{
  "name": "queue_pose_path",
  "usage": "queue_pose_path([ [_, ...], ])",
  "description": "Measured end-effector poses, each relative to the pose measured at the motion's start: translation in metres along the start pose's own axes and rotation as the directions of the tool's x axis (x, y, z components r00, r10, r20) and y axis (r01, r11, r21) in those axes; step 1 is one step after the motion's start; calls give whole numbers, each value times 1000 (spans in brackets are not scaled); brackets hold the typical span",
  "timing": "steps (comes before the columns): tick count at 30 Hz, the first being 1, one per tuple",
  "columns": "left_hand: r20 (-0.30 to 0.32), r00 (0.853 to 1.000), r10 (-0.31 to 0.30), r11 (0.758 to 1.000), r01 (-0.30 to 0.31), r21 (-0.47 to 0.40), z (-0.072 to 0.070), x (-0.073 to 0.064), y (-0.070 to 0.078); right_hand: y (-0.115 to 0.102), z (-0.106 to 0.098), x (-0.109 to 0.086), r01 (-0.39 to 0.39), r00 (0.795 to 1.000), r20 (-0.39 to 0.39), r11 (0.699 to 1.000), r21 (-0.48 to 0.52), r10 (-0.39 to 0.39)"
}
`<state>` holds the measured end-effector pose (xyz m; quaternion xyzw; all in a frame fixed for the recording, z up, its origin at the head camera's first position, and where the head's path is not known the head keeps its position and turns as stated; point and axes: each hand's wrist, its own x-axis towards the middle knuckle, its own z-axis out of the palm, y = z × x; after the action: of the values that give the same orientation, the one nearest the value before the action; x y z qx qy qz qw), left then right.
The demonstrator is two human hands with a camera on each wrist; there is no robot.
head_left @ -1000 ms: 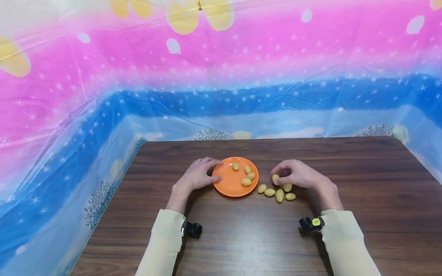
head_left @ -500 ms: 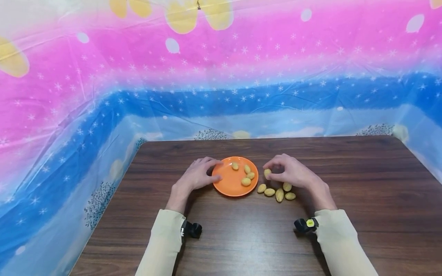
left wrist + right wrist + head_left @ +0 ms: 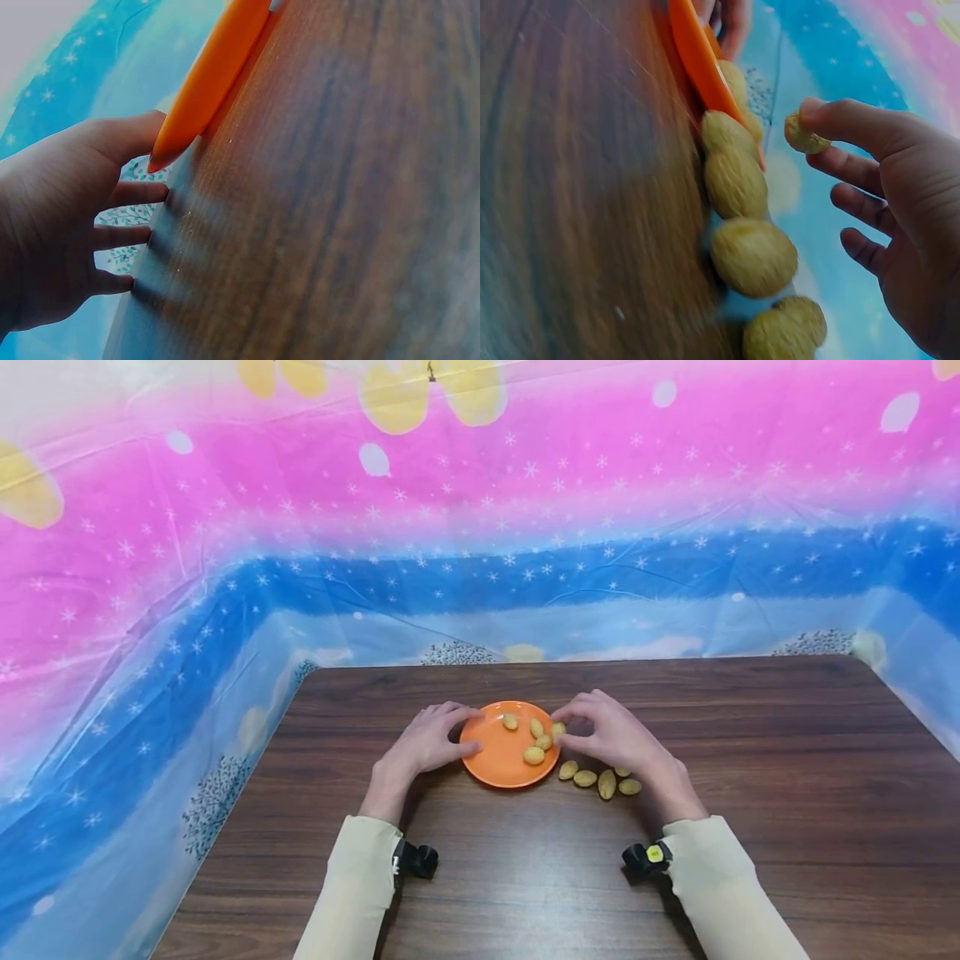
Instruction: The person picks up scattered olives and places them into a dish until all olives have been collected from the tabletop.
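Note:
An orange plate (image 3: 491, 767) lies on the table with several small, wrinkled, yellow-green oval pieces (image 3: 534, 755) on its right half. At the plate's left rim my left hand (image 3: 429, 740) rests with fingers spread; in the left wrist view the thumb (image 3: 139, 135) touches the rim and the other fingertips are down by the table. My right hand (image 3: 618, 735) pinches one yellow-green oval piece (image 3: 804, 135) between thumb and forefinger, raised over the plate's right edge. Below that hand, several more oval pieces (image 3: 607, 784) lie on the wood, one partly hidden by the hand.
A dark wood-grain table (image 3: 510, 877) spreads under both arms. Behind and to the left of it hangs a pink and blue patterned cloth (image 3: 480, 502). Both wrists carry a black camera (image 3: 643, 860) on a strap.
My right hand has carried the pinched oval piece leftward from the loose group to the plate's right edge. The left hand and plate have stayed where they were.

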<state>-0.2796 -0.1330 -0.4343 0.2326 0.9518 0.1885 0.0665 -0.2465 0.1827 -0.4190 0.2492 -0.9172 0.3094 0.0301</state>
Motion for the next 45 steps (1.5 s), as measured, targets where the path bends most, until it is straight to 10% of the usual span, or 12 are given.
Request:
queue_pose_path([
  [27, 10, 1000, -8, 1000, 8, -1, 0, 1, 1, -26, 40, 18, -47, 994, -100, 997, -68, 40],
  [45, 6, 1000, -2, 1000, 2, -10, -1, 1, 0, -21, 21, 16, -74, 997, -14, 997, -30, 74],
])
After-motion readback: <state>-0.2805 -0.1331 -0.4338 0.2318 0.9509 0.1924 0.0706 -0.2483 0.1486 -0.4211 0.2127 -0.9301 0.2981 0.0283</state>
